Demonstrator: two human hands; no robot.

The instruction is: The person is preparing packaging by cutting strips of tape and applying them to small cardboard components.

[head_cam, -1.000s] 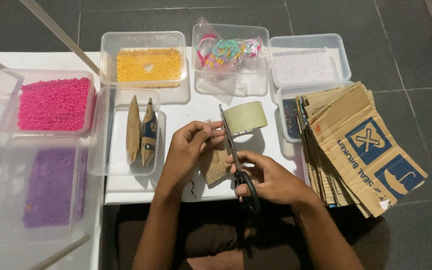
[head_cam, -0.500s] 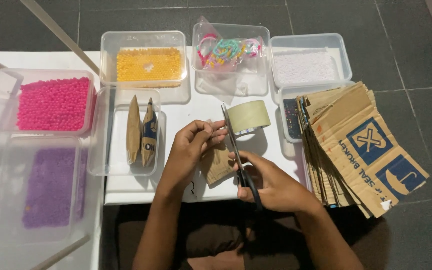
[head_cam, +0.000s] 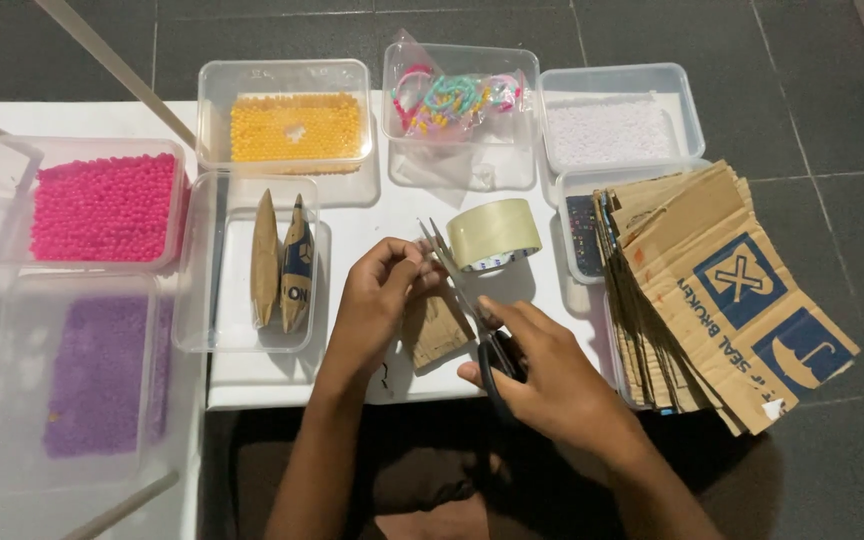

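Note:
My left hand (head_cam: 377, 300) pinches a small brown cardboard piece (head_cam: 437, 328) above the white table (head_cam: 282, 375). My right hand (head_cam: 542, 375) grips black-handled scissors (head_cam: 467, 300); the blades are slightly parted and point up past the cardboard's top edge. A roll of clear tape (head_cam: 494, 235) lies just beyond the blade tips. Two folded, pointed cardboard shapes (head_cam: 280, 262) rest in a clear tray (head_cam: 242, 335) left of my left hand.
A stack of cardboard sheets (head_cam: 712, 290) fans out on the right. Clear boxes hold pink beads (head_cam: 102, 205), yellow beads (head_cam: 294, 127), purple beads (head_cam: 97, 370), white beads (head_cam: 612, 130) and colourful bands (head_cam: 457, 95). Dark tiled floor surrounds the table.
The scissors have shifted slightly and their blades have parted near the cardboard's top. Both hands stay in about the same place.

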